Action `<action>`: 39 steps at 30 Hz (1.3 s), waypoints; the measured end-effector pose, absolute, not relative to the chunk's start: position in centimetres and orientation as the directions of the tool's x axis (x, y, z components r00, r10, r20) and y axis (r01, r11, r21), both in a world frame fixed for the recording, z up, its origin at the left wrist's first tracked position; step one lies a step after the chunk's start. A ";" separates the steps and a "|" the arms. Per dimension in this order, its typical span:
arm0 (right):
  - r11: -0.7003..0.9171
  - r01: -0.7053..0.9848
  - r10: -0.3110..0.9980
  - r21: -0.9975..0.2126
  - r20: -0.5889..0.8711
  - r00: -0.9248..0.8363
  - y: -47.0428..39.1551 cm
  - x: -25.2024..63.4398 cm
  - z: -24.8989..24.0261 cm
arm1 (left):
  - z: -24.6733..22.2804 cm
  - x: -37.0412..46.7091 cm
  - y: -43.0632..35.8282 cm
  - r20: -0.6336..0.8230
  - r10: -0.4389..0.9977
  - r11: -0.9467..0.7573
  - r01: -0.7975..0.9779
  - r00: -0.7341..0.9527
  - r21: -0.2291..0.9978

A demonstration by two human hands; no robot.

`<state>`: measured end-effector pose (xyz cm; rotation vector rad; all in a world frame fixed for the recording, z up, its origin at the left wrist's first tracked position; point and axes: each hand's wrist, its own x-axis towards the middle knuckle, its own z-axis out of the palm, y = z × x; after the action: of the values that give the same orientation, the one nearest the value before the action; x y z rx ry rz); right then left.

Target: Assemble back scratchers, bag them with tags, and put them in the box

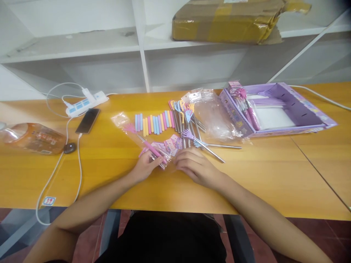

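Observation:
My left hand (145, 166) is closed round a clear plastic bag with a pink back scratcher (153, 149) in it, hand-shaped end pointing up and left. Just right of the bag's lower end, my right hand (199, 166) has its fingers curled together; whatever is in them is hidden. Small pink printed cards (171, 145) lie behind my hands. Beyond them is a row of pastel handles (155, 124). To its right, several metal-stemmed scratchers with coloured heads (188, 115) lie piled, and a purple-headed one (207, 146) rests near my right hand.
Clear plastic bags (219, 113) lie beside a purple box (274, 109) with packed scratchers in its left end. At left are a power strip (87, 104), a phone (88, 121), cables and an orange-labelled bottle (35, 138). A taped carton (225, 22) sits on the shelf.

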<state>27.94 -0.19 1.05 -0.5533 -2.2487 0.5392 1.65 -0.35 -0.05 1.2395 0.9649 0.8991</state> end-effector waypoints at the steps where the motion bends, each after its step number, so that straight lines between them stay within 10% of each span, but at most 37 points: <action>1: 0.819 0.208 0.531 -0.536 0.566 -0.631 -0.3 27.9 1.1 | 0.0 1.7 -0.4 -0.102 0.922 0.121 -0.028 0.374 0.992; 39: 0.744 0.184 0.620 -0.643 0.561 -0.549 -0.7 26.2 -0.1 | 0.6 1.5 -1.0 -0.198 0.670 0.123 0.155 0.716 0.980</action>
<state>26.24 -0.69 -0.13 -0.6029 -2.1127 0.6697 1.53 -1.05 0.63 1.4266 0.7318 0.4286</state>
